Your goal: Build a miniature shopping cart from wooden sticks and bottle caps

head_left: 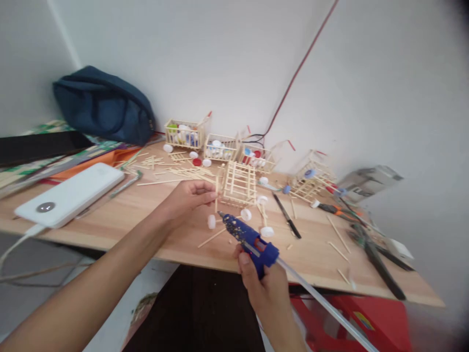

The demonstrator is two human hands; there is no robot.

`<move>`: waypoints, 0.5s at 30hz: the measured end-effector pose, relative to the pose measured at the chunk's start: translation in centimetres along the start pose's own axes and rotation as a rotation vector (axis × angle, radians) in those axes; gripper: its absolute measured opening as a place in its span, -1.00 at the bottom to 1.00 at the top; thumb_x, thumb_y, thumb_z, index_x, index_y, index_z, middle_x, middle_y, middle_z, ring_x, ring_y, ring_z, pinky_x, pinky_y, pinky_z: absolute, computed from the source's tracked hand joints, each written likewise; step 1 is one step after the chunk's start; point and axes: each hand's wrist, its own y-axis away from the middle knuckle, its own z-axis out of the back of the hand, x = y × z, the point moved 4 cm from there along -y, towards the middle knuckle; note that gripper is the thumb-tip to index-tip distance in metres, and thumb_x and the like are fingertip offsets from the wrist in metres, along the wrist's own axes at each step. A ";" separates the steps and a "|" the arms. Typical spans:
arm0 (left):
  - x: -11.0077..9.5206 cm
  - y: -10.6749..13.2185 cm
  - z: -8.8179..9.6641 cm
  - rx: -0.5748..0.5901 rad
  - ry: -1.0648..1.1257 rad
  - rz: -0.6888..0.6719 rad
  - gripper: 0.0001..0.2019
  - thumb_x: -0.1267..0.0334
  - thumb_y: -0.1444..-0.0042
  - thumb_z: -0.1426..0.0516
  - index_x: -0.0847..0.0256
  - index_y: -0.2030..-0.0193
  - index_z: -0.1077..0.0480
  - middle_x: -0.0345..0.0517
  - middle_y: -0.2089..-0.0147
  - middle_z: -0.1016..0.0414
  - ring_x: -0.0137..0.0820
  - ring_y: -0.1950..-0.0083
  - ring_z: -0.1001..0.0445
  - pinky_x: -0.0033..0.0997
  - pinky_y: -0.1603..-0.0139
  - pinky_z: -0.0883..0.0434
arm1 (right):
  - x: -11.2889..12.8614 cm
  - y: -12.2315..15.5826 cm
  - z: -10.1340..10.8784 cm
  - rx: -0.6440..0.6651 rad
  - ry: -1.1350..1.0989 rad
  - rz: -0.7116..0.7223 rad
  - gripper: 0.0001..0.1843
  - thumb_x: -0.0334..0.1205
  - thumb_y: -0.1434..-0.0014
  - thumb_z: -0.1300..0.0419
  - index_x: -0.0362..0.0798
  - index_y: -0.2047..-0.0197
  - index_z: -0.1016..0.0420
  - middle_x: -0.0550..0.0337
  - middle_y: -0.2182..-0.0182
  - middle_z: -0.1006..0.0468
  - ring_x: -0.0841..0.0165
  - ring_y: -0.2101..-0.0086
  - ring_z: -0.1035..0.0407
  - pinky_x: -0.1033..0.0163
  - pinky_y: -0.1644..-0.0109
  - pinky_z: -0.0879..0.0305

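My left hand [190,198] pinches a thin wooden stick [216,201], held upright above the table. My right hand [267,288] is wrapped round the handle of a blue glue gun [244,233]. A long clear glue stick [322,300] juts from the back of the gun. The gun's nozzle points at the lower end of the wooden stick; whether they touch I cannot tell. Just beyond lies a small slatted stick frame [240,183]. White bottle caps [245,214] stand on edge near the nozzle, some joined to sticks.
Small stick carts [184,134] holding caps line the wall. Loose sticks [190,173] lie behind my left hand. At left are a white power bank [73,193] and a blue bag [104,105]. A black pen [286,215] and pliers [335,210] lie to the right.
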 end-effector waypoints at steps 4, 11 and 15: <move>0.3 -0.4 0.0 0.000 -0.012 -0.043 -0.70 0.09 0.16 -0.36 0.27 0.41 -0.47 -0.20 0.47 -0.46 -0.49 0.43 -0.36 -0.50 0.37 -0.28 | 0.0 0.1 0.0 0.024 0.055 -0.014 -0.61 0.03 -0.25 -0.10 -0.06 0.08 -0.57 0.12 0.46 -0.56 0.30 0.48 -0.44 0.31 0.41 -0.36; 0.3 -0.4 -0.2 -0.006 -0.025 -0.020 -0.70 0.08 0.17 -0.36 0.26 0.39 -0.48 -0.21 0.48 -0.47 -0.50 0.45 -0.35 -0.50 0.39 -0.26 | -0.2 0.3 0.2 0.023 0.063 -0.009 -0.60 0.03 -0.26 -0.09 -0.08 0.06 -0.54 0.07 0.38 -0.56 0.28 0.40 -0.46 0.28 0.35 -0.38; 0.2 -0.5 -0.3 -0.010 -0.004 -0.009 -0.69 0.09 0.19 -0.37 0.27 0.39 -0.47 -0.23 0.49 -0.46 -0.51 0.45 -0.35 -0.50 0.38 -0.26 | 0.0 0.4 0.3 -0.011 0.029 -0.013 -0.62 0.03 -0.23 -0.13 -0.07 0.10 -0.56 0.09 0.42 -0.56 0.26 0.42 -0.45 0.28 0.39 -0.37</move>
